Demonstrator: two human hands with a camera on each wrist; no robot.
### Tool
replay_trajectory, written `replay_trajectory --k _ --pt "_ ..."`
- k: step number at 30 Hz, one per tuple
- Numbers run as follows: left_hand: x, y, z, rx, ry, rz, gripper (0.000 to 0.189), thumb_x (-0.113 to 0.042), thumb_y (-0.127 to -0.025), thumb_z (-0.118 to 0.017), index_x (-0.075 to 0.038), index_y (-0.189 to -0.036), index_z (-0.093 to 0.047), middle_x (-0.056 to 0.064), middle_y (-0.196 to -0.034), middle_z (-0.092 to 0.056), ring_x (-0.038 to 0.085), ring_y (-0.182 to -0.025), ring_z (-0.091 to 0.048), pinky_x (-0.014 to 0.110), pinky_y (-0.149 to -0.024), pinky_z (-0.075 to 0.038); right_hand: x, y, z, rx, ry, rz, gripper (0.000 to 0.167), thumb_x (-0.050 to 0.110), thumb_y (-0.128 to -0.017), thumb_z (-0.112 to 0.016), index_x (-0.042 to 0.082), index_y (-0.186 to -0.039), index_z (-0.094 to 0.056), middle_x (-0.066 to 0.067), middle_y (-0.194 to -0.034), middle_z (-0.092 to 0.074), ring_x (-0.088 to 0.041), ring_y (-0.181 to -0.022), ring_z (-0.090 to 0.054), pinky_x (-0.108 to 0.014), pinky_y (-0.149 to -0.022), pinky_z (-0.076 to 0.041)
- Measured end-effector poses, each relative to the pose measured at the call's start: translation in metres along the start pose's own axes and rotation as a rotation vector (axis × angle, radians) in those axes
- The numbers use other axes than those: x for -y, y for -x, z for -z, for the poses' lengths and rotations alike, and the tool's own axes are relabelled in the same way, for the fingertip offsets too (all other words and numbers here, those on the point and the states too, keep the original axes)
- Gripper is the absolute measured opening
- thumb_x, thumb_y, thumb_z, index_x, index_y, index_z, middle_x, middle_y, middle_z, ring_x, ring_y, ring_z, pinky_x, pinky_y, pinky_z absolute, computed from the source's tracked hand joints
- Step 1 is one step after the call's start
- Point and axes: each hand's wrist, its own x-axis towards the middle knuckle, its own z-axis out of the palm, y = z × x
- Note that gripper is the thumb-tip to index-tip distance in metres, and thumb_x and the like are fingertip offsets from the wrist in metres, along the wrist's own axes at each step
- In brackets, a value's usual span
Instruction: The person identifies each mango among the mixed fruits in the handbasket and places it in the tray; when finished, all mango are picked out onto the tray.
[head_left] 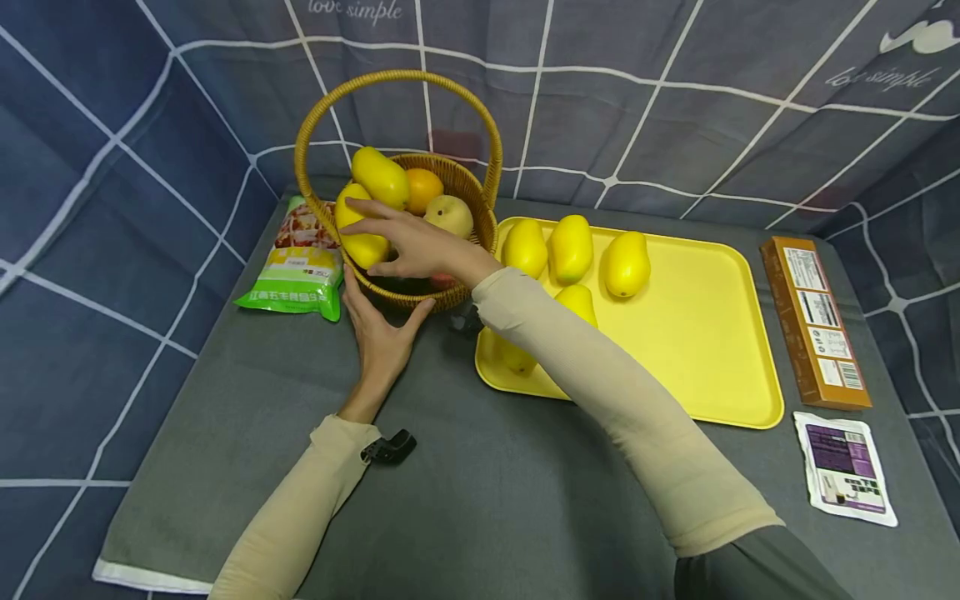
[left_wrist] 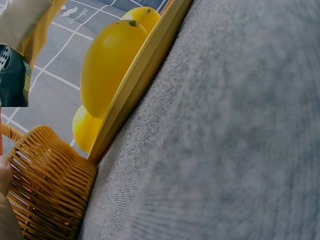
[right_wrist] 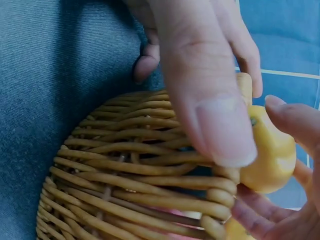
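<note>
A wicker basket [head_left: 480, 200] with a tall handle holds two yellow mangoes, an orange [head_left: 423, 190], a pale round pear [head_left: 450, 215] and something red low inside. My right hand [head_left: 420, 242] reaches over the rim, its thumb and fingers around the nearer mango [head_left: 360, 246], also seen as a mango [right_wrist: 274, 155] between thumb and fingers in the right wrist view. Behind it lies the other mango [head_left: 380, 177]. My left hand [head_left: 378, 337] rests against the near side of the basket, thumb and fingers spread. In the right wrist view its straight thumb [right_wrist: 210, 100] overlaps the wicker wall.
Right of the basket stands a yellow tray [head_left: 697, 333] with several mangoes at its left end, partly hidden by my right sleeve. A green food packet [head_left: 296, 275] lies left of the basket. Farther right are a brown box [head_left: 813, 325] and a white-purple pouch [head_left: 846, 467].
</note>
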Motion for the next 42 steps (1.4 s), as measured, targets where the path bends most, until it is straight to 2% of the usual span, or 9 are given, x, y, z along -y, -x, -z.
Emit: replay_trajectory --k 9,16,19,23,26,32,34,38,42 --pt "0.002 0.0 -0.001 -0.002 0.002 -0.014 0.118 -0.052 -0.079 -0.077 -0.019 -0.158 0.004 0.002 -0.163 -0.002 0.019 -0.149 -0.01 0.05 -0.119 -0.013 -0.004 0.008 -0.004 -0.077 -0.01 0.0 0.058 0.03 -0.09 -0.072 0.018 -0.142 -0.05 -0.006 -0.162 -0.023 -0.018 -0.148 -0.023 -0.031 -0.116 -0.028" --pt "0.001 0.0 -0.003 0.006 -0.003 -0.012 0.118 -0.048 -0.08 -0.078 -0.017 -0.158 0.004 0.004 -0.164 -0.001 0.023 -0.15 -0.006 0.054 -0.119 -0.011 -0.006 0.035 0.0 -0.156 -0.023 -0.024 0.055 0.031 -0.088 -0.073 0.02 -0.139 -0.053 -0.003 -0.159 -0.029 -0.019 -0.142 -0.035 -0.031 -0.111 -0.035" --pt "0.001 0.001 -0.003 0.002 -0.004 -0.01 0.117 -0.044 -0.08 -0.08 -0.015 -0.158 0.003 0.005 -0.164 -0.002 0.024 -0.15 -0.005 0.055 -0.118 -0.011 -0.006 0.047 0.002 -0.202 -0.05 0.0 0.054 0.03 -0.087 -0.074 0.018 -0.136 -0.056 -0.006 -0.157 -0.031 -0.022 -0.13 -0.047 -0.031 -0.1 -0.045" --pt "0.001 0.002 -0.004 -0.009 -0.01 -0.014 0.118 -0.042 -0.079 -0.081 -0.014 -0.158 0.002 0.006 -0.164 -0.003 0.024 -0.15 -0.008 0.054 -0.118 -0.013 -0.005 0.061 0.003 -0.265 -0.052 0.042 0.053 0.031 -0.085 -0.076 0.017 -0.133 -0.058 -0.007 -0.154 -0.035 -0.021 -0.127 -0.049 -0.028 -0.098 -0.045" --pt "0.003 0.001 -0.004 -0.019 -0.009 -0.02 0.118 -0.043 -0.079 -0.081 -0.014 -0.158 0.001 0.006 -0.163 -0.005 0.024 -0.149 -0.01 0.054 -0.118 -0.013 -0.003 0.072 0.004 -0.288 -0.031 0.054 0.052 0.033 -0.085 -0.075 0.018 -0.132 -0.059 -0.006 -0.153 -0.036 -0.02 -0.137 -0.039 -0.029 -0.104 -0.041" --pt "0.006 0.002 -0.003 -0.027 -0.006 -0.03 0.117 -0.041 -0.079 -0.081 -0.014 -0.158 0.0 0.006 -0.163 -0.004 0.023 -0.149 -0.01 0.053 -0.119 -0.013 -0.003 0.086 0.001 -0.295 -0.009 0.072 0.051 0.033 -0.085 -0.075 0.018 -0.131 -0.06 -0.007 -0.152 -0.037 -0.02 -0.136 -0.04 -0.03 -0.1 -0.045" --pt "0.006 0.002 -0.003 -0.026 -0.01 -0.03 0.117 -0.041 -0.079 -0.082 -0.014 -0.158 0.0 0.005 -0.164 -0.004 0.023 -0.149 -0.01 0.053 -0.119 -0.012 -0.003 0.092 0.001 -0.297 -0.016 0.076 0.051 0.033 -0.085 -0.075 0.017 -0.131 -0.06 -0.008 -0.153 -0.037 -0.02 -0.13 -0.046 -0.029 -0.094 -0.048" --pt "0.005 0.003 -0.004 -0.021 -0.009 -0.034 0.118 -0.04 -0.079 -0.082 -0.014 -0.158 0.001 0.005 -0.163 -0.003 0.023 -0.149 -0.011 0.053 -0.119 -0.013 -0.006 0.105 0.002 -0.334 -0.037 0.073 0.051 0.031 -0.084 -0.076 0.016 -0.13 -0.06 -0.008 -0.152 -0.037 -0.02 -0.129 -0.048 -0.031 -0.088 -0.051" --pt "0.004 0.002 -0.005 -0.019 -0.012 -0.044 0.117 -0.039 -0.079 -0.082 -0.013 -0.158 0.001 0.005 -0.164 -0.003 0.022 -0.149 -0.01 0.053 -0.119 -0.012 -0.01 0.12 0.004 -0.393 -0.052 0.061 0.051 0.029 -0.082 -0.077 0.015 -0.128 -0.061 -0.008 -0.151 -0.04 -0.021 -0.137 -0.04 -0.034 -0.1 -0.045"
